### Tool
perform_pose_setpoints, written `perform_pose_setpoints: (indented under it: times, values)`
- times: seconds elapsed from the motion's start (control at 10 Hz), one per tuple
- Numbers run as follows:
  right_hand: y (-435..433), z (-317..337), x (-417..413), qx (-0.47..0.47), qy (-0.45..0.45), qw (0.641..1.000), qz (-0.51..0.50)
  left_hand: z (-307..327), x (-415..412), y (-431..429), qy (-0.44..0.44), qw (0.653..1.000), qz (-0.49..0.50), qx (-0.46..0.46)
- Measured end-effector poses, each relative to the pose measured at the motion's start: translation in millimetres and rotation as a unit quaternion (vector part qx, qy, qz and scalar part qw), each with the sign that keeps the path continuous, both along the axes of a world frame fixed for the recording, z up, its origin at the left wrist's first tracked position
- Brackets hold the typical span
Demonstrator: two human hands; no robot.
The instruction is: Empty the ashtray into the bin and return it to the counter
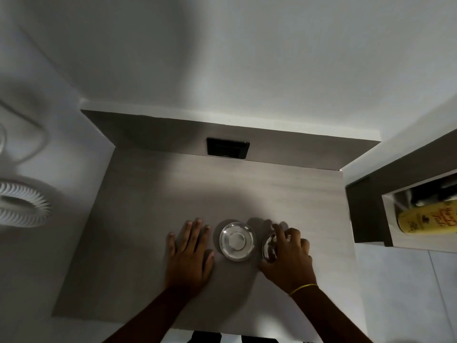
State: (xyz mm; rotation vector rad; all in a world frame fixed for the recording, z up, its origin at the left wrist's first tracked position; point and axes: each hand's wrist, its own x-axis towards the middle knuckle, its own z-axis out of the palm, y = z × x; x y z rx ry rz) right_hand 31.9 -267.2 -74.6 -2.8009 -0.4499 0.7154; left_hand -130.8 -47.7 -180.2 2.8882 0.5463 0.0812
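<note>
In the head view, a grey wood-grain table [153,194] fills the middle of the frame, set against a white wall. Near the table's near edge, about midway along it, a round shiny metal dish [237,240] sits upright on the surface; it looks like one part of the ashtray. The left hand [189,253] lies flat on the table just to the left of this dish, palm down, fingers spread and holding nothing, the thumb close to the dish's rim without clearly touching it. The right hand [288,253] is just to the right of the dish, its fingers curled over a second shiny round piece [269,248], which may be the ashtray's other part. Most of that piece is hidden under the fingers, so its shape and whether it is lifted or resting on the table cannot be told. A thin yellow band [303,288] circles the right wrist. At the table's far edge a black socket plate [228,148] is set in the low back panel. Off the table's right edge, an open recess holds a yellow container [427,218], cut off by the frame. A white ribbed ring [23,205] at the left is blurred.
</note>
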Motion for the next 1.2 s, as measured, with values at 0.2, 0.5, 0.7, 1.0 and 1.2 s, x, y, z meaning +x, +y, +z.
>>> perform_pose_setpoints:
  times: [0.2, 0.5, 0.7, 1.0, 1.2]
  values:
    - [42.1, 13.0, -13.8, 0.074, -0.027, 0.995, 0.054, -4.3, -2.3, -0.9, 0.004, 1.0, 0.0, 0.007]
    - [84.4, -1.4, -21.2, 0.033, -0.042, 0.987, 0.149, -3.0, 0.1, -0.2, 0.018, 1.0, -0.004, 0.005]
    - [83.1, -10.6, -22.4, 0.02, -0.038, 0.985, 0.169, -2.0, 0.9, 0.6, 0.024, 1.0, -0.001, 0.005]
    - [80.4, -12.8, -23.2, 0.02, -0.014, 0.984, 0.179, -1.3, 0.7, -0.9, 0.052, 0.999, -0.007, 0.011]
    - [67.4, 18.6, -13.0, 0.08, -0.051, 0.987, 0.131, 23.1, 9.7, 4.5, 0.043, 0.999, -0.008, -0.009]
